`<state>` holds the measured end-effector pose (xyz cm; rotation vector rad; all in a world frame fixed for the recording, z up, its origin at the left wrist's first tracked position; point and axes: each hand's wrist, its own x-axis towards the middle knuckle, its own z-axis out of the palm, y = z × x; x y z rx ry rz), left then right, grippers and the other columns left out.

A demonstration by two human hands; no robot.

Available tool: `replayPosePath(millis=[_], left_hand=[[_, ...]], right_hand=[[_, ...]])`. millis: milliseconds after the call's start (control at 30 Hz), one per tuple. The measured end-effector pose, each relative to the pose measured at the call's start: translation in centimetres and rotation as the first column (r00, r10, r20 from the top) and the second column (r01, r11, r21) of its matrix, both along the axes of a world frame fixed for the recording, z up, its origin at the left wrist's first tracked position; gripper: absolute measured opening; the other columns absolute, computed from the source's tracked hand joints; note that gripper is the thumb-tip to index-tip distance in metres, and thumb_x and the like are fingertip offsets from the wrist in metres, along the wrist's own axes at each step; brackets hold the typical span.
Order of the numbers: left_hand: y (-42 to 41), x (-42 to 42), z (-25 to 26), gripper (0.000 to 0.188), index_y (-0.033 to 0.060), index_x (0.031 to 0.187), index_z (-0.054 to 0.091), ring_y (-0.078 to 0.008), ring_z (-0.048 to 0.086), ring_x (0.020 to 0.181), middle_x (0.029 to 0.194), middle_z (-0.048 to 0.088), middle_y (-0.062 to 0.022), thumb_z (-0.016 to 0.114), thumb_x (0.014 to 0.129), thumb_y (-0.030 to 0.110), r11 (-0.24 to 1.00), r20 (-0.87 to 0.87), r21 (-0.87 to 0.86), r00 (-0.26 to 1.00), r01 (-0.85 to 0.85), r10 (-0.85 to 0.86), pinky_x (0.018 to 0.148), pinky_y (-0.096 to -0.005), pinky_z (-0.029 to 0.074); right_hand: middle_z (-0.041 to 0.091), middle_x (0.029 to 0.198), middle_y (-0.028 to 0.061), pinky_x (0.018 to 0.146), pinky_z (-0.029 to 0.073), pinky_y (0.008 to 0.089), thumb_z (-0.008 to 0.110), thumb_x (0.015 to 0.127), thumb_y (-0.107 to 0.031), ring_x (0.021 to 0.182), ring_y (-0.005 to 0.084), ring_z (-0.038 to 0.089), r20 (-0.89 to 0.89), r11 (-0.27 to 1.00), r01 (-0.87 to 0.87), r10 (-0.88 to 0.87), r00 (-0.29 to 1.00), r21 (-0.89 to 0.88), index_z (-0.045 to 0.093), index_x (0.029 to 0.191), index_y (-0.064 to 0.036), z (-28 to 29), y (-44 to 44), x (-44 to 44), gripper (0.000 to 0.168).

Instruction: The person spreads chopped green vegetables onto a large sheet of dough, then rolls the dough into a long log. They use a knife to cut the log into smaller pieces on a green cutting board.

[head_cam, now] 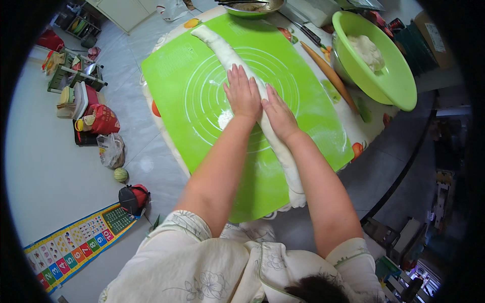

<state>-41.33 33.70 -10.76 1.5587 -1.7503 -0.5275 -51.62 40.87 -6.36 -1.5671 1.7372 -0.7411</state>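
A long roll of white dough [275, 142] lies diagonally across a green silicone pastry mat [170, 79] marked with white rings. My left hand [242, 92] rests flat on the middle of the roll, its fingers pointing away from me. Just to the right, my right hand [280, 113] lies against the roll's side, fingertips touching it. Neither hand is closed around the dough. A small heap of white flour [225, 119] is on the mat left of my left wrist. The roll's near end hangs close to the mat's near right edge, beside my right forearm.
Right of the mat lie a tapered wooden rolling pin [329, 74] and a black-handled knife [310, 35]. A green plastic basin [401, 79] holds a lump of dough [366, 53]. A metal bowl [254, 8] with chopsticks on it stands at the far edge.
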Motion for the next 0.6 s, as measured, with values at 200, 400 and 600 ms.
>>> replayPosePath(millis=[200,400,600], left_hand=[[-10.6,7.7,-1.2,0.051,0.0053,0.142,0.038,-0.0295,0.03,0.14,0.149,0.037,-0.0112,0.04,0.097,0.031,0.991,0.359,-0.067,0.929,0.119,-0.087,0.113,-0.0558,0.015],[-16.2,18.7,-2.5,0.052,0.0033,0.142,0.037,-0.0302,0.03,0.139,0.149,0.037,-0.0118,0.038,0.098,0.032,0.962,0.367,0.034,0.892,0.27,-0.263,0.113,-0.0514,0.022],[-18.9,23.6,-2.2,0.052,0.0,0.14,0.037,-0.0325,0.033,0.137,0.145,0.04,-0.0156,0.042,0.097,0.029,0.887,0.403,0.068,0.801,0.456,-0.443,0.113,-0.0475,0.025]], right_hand=[[0.034,0.145,0.0246,0.108,0.034,0.0439,0.068,0.081,-0.034,0.129,0.0386,0.041,-0.569,0.991,-0.008,0.084,0.818,0.134,0.021,0.147,-0.001,1.7,-4.2,5.0,0.088],[0.046,0.132,0.0242,0.1,0.041,0.0443,0.069,0.081,-0.035,0.118,0.0384,0.05,-0.636,0.996,0.09,-0.063,0.769,0.009,0.029,0.141,0.003,0.4,-11.3,7.8,0.082],[0.055,0.119,0.021,0.094,0.044,0.0442,0.062,0.087,-0.033,0.11,0.037,0.054,-0.706,0.988,0.104,-0.153,0.691,-0.113,0.04,0.132,0.003,-2.4,-21.8,10.9,0.062]])
